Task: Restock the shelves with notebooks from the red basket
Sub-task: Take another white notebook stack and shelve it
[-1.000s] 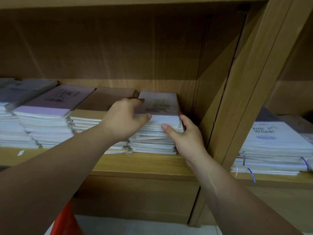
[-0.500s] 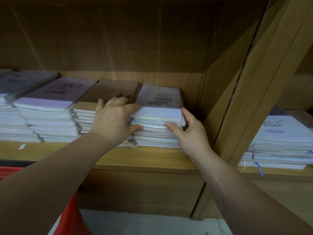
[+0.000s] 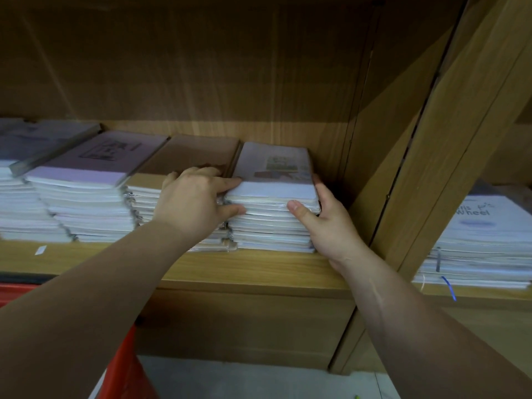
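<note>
Head view. Two bare forearms reach up and away from the viewer to a wooden shelf (image 3: 259,272). The left hand (image 3: 195,203) sits at the near left corner of the notebook stack (image 3: 270,226), the rightmost pile in this bay. Its forefinger lies along the top edge and its thumb presses the near face lower down, so the upper notebooks are pinched between them. The other fingers rest on the adjoining brown-cover stack (image 3: 190,154). The right hand (image 3: 331,228) clasps the stack's near right corner, with the thumb on the near face and the fingers curled round the right side, where their tips are hidden. The stack lies flat on the shelf, close to the upright divider (image 3: 431,168).

Further left stand a lilac-cover stack (image 3: 95,168) and a far-left stack (image 3: 23,203). Right of the divider lies a pile marked "Wheel" (image 3: 483,243). The red basket (image 3: 126,370) shows at lower left, below the shelf and partly behind the left forearm.
</note>
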A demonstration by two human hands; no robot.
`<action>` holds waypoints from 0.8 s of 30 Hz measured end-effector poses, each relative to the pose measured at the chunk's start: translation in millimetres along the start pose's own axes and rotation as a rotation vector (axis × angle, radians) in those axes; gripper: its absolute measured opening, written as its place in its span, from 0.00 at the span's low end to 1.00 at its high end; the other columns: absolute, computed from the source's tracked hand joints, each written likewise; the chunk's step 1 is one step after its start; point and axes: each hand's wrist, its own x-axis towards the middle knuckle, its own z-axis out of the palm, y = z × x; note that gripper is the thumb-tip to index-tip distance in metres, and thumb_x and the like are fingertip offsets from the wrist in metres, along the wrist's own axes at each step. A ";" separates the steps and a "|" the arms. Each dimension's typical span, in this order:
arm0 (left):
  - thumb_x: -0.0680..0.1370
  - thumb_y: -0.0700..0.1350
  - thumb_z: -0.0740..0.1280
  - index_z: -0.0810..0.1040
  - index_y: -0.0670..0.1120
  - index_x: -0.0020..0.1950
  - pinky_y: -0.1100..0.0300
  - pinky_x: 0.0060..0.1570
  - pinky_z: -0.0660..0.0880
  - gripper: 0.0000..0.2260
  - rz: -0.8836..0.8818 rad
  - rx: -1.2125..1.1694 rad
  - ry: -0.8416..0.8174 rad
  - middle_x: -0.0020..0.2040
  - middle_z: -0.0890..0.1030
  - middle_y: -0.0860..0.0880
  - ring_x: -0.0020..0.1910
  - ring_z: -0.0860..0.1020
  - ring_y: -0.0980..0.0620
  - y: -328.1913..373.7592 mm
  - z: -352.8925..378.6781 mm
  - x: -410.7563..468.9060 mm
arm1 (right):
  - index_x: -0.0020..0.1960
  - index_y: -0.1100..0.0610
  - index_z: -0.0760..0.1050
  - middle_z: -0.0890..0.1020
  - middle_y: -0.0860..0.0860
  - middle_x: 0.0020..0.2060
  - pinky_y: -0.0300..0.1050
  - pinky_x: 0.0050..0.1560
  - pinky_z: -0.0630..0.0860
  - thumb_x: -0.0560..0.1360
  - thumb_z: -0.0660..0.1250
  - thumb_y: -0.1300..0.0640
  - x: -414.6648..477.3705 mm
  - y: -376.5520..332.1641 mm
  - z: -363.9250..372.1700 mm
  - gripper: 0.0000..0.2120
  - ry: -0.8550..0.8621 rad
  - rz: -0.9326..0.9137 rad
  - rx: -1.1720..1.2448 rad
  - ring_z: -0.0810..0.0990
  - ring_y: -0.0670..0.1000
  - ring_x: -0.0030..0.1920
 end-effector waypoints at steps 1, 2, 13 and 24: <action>0.71 0.64 0.72 0.79 0.56 0.67 0.42 0.60 0.71 0.26 0.006 -0.001 -0.013 0.58 0.81 0.53 0.62 0.76 0.45 1.1 0.0 0.3 | 0.65 0.37 0.71 0.83 0.44 0.58 0.43 0.53 0.81 0.76 0.73 0.51 0.2 -1.2 -0.1 0.21 -0.010 0.012 0.021 0.83 0.44 0.56; 0.72 0.63 0.70 0.78 0.56 0.69 0.41 0.62 0.70 0.27 0.018 0.005 -0.032 0.61 0.80 0.54 0.65 0.75 0.46 2.1 0.4 -0.3 | 0.63 0.35 0.71 0.83 0.44 0.57 0.42 0.51 0.81 0.76 0.73 0.52 0.7 -3.1 0.6 0.21 -0.010 0.032 0.062 0.83 0.45 0.56; 0.80 0.65 0.58 0.65 0.60 0.77 0.38 0.74 0.56 0.26 0.021 0.084 -0.155 0.74 0.71 0.55 0.74 0.65 0.48 12.7 4.3 -0.5 | 0.52 0.41 0.70 0.80 0.49 0.54 0.58 0.57 0.81 0.82 0.63 0.47 7.9 -23.3 22.9 0.02 0.196 0.171 0.033 0.82 0.52 0.54; 0.79 0.64 0.59 0.60 0.59 0.79 0.41 0.77 0.56 0.29 -0.089 0.056 -0.118 0.81 0.58 0.53 0.80 0.56 0.49 -46.6 -70.3 -94.6 | 0.75 0.45 0.68 0.65 0.44 0.76 0.42 0.70 0.61 0.82 0.59 0.42 -43.0 -97.7 108.8 0.23 0.074 -0.416 -0.428 0.62 0.44 0.76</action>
